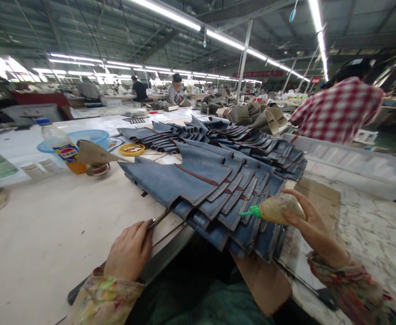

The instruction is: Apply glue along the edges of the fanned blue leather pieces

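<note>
The right hand point(315, 230) has its grip wrapped around a squeeze bottle point(281, 209), the green nozzle point(254, 211) pointing left over overlapping blue pieces point(203, 171) — these lie fanned across the desk point(49, 234). The left hand point(128, 248) rests nearby, fingers curled — I cannot tell whether its grip holds anything.

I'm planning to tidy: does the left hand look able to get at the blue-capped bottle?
Probably yes, with a lean: nothing seems to block the left hand from the blue-capped bottle, though a brown piece overlaps its right side in this view.
</note>
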`<state>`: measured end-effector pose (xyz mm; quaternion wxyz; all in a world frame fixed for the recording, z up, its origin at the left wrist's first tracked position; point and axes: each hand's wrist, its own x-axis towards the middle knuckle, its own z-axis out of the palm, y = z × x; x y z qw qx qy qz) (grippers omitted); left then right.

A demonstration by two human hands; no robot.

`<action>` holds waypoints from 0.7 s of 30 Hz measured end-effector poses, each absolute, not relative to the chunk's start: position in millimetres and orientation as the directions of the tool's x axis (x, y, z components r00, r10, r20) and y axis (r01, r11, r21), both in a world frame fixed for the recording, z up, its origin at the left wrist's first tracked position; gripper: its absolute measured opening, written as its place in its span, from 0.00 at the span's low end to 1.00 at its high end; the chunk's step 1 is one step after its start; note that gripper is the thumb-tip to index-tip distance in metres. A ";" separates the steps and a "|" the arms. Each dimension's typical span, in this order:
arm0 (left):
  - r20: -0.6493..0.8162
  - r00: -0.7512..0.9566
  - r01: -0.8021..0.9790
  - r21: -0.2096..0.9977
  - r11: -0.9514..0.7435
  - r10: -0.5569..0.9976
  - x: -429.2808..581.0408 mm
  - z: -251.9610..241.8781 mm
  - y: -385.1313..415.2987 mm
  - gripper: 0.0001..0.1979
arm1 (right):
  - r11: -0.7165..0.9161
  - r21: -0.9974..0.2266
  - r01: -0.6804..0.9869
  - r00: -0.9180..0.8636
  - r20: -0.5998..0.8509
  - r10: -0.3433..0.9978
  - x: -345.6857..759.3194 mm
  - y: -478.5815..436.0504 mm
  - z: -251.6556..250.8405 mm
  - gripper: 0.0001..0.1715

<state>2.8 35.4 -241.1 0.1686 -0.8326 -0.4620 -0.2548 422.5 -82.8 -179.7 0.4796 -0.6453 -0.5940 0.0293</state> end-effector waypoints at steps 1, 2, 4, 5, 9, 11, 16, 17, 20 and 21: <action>0.580 0.445 0.853 -0.044 -0.519 0.682 2.8 -241.1 35.4 0.17 | 0.176 -0.643 0.745 0.273 0.535 0.800 417.7 -85.7 -178.7 0.26; 0.581 0.445 0.852 -0.041 -0.522 0.681 2.7 -241.2 35.6 0.17 | 0.183 -0.630 0.755 0.257 0.541 0.801 413.2 -88.4 -177.4 0.26; 0.579 0.446 0.852 -0.039 -0.523 0.683 2.4 -241.4 36.0 0.17 | 0.184 -0.600 0.779 0.243 0.559 0.793 406.3 -92.3 -174.1 0.25; 0.576 0.445 0.853 -0.041 -0.520 0.685 2.2 -241.6 36.2 0.17 | 0.183 -0.588 0.788 0.240 0.567 0.788 404.0 -93.4 -172.4 0.25; 0.571 0.457 0.852 -0.063 -0.519 0.682 1.3 -242.2 36.3 0.16 | 0.205 -0.576 0.791 0.209 0.569 0.795 399.5 -96.1 -168.3 0.24; 0.568 0.460 0.853 -0.068 -0.518 0.682 1.1 -242.4 36.1 0.16 | 0.228 -0.585 0.778 0.192 0.567 0.801 397.1 -98.0 -168.5 0.24; 0.581 0.459 0.853 -0.076 -0.517 0.672 1.6 -243.8 37.2 0.16 | 0.267 -0.604 0.751 0.158 0.557 0.815 386.2 -104.9 -170.2 0.25; 0.585 0.462 0.850 -0.078 -0.521 0.666 1.7 -244.1 37.7 0.16 | 0.276 -0.605 0.747 0.149 0.556 0.818 383.6 -105.9 -169.5 0.25; 0.585 0.468 0.846 -0.082 -0.526 0.662 1.9 -244.3 38.3 0.16 | 0.302 -0.605 0.736 0.133 0.568 0.812 377.2 -106.7 -165.3 0.25; 0.583 0.469 0.846 -0.083 -0.526 0.663 1.8 -244.1 38.2 0.16 | 0.309 -0.606 0.733 0.134 0.574 0.808 375.8 -106.3 -163.6 0.25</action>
